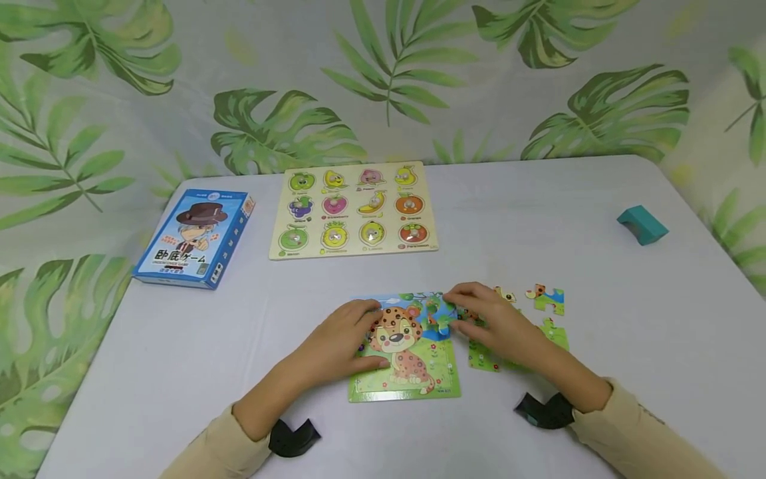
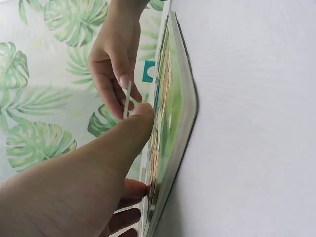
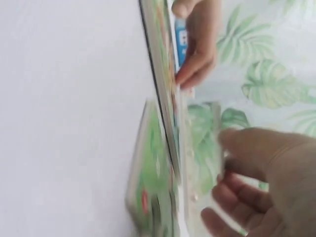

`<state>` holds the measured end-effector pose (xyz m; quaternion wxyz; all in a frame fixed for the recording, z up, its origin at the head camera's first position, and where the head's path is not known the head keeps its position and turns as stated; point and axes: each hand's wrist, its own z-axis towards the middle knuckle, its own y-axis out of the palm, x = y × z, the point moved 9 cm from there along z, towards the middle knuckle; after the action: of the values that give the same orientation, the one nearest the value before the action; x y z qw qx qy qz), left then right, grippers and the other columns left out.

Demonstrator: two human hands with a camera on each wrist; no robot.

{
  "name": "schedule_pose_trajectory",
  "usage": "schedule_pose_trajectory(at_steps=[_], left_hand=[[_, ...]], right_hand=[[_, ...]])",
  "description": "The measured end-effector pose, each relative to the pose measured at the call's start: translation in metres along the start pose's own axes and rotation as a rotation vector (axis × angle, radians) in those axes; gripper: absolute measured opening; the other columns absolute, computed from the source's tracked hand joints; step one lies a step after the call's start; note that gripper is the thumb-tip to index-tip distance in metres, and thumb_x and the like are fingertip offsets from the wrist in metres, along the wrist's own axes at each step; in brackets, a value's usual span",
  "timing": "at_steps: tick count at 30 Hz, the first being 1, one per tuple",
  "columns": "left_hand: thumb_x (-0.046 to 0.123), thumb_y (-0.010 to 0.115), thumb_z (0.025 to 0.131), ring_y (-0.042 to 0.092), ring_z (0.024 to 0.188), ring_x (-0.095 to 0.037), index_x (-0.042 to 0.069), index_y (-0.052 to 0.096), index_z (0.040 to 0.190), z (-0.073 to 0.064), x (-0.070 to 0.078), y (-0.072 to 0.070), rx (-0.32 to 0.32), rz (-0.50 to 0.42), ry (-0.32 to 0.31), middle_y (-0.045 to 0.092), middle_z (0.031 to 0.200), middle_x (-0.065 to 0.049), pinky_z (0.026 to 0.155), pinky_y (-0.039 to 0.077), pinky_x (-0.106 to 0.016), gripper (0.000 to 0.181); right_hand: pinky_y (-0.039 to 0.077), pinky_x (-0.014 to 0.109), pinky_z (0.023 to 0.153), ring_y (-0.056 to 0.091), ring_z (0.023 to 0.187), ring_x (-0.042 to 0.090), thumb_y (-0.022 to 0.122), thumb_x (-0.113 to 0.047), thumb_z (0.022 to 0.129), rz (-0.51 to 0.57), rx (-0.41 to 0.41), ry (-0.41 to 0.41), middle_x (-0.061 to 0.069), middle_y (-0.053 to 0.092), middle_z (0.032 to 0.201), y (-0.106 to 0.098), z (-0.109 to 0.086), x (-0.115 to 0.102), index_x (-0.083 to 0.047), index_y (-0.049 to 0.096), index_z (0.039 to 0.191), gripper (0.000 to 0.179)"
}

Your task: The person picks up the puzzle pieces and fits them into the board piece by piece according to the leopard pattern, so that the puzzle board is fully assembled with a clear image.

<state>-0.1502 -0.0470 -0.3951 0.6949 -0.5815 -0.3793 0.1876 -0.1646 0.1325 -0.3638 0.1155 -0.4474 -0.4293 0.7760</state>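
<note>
A leopard jigsaw puzzle [image 1: 413, 369] in a green-bordered tray lies flat on the table. My left hand [image 1: 338, 342] rests over its left side, fingertips at the upper left and thumb near the leopard's body. Over the upper right corner, my right hand [image 1: 499, 326] pinches a jigsaw piece [image 2: 128, 96] between thumb and fingers. In both wrist views that piece is held on edge, raised off the puzzle. To the right, partly under my right hand and forearm, are more jigsaw pieces [image 1: 481, 357]; much of them is hidden. One loose piece [image 1: 548, 299] lies beyond the forearm.
A wooden fruit peg board [image 1: 353, 246] lies at the back middle. To its left is a blue game box [image 1: 191, 239]. A teal block [image 1: 643, 225] sits at the far right. Leaf-patterned cloth [image 1: 395, 66] hangs behind the white table.
</note>
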Motion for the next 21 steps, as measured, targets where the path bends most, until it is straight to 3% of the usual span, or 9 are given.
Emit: schedule_pose_trajectory(at_steps=[5, 13, 21], left_hand=[[0.055, 0.054, 0.082, 0.034, 0.124, -0.024, 0.001, 0.041, 0.131, 0.004, 0.004, 0.002, -0.029, -0.019, -0.020, 0.040, 0.133, -0.011, 0.103, 0.026, -0.033, 0.074], [0.061, 0.049, 0.081, 0.043, 0.108, -0.024, 0.027, 0.038, 0.137, 0.012, 0.018, 0.002, 0.018, 0.147, 0.069, 0.047, 0.117, -0.010, 0.084, 0.040, -0.038, 0.067], [0.064, 0.044, 0.081, 0.037, 0.115, -0.028, 0.036, 0.038, 0.136, 0.014, 0.022, 0.005, -0.002, 0.184, 0.040, 0.038, 0.129, -0.011, 0.083, 0.037, -0.040, 0.062]], right_hand=[[0.042, 0.039, 0.088, 0.046, 0.110, 0.022, 0.063, -0.018, 0.085, -0.021, -0.073, 0.037, 0.007, 0.049, 0.119, 0.020, 0.009, 0.003, -0.006, 0.056, 0.121, 0.039], [0.042, 0.038, 0.087, 0.046, 0.106, 0.024, 0.065, -0.016, 0.083, -0.161, -0.139, -0.025, 0.010, 0.051, 0.116, 0.030, 0.022, -0.004, -0.003, 0.058, 0.120, 0.040], [0.043, 0.037, 0.081, 0.048, 0.098, 0.022, 0.065, -0.019, 0.083, -0.191, -0.220, -0.035, 0.008, 0.051, 0.113, 0.033, 0.027, -0.007, -0.004, 0.059, 0.119, 0.039]])
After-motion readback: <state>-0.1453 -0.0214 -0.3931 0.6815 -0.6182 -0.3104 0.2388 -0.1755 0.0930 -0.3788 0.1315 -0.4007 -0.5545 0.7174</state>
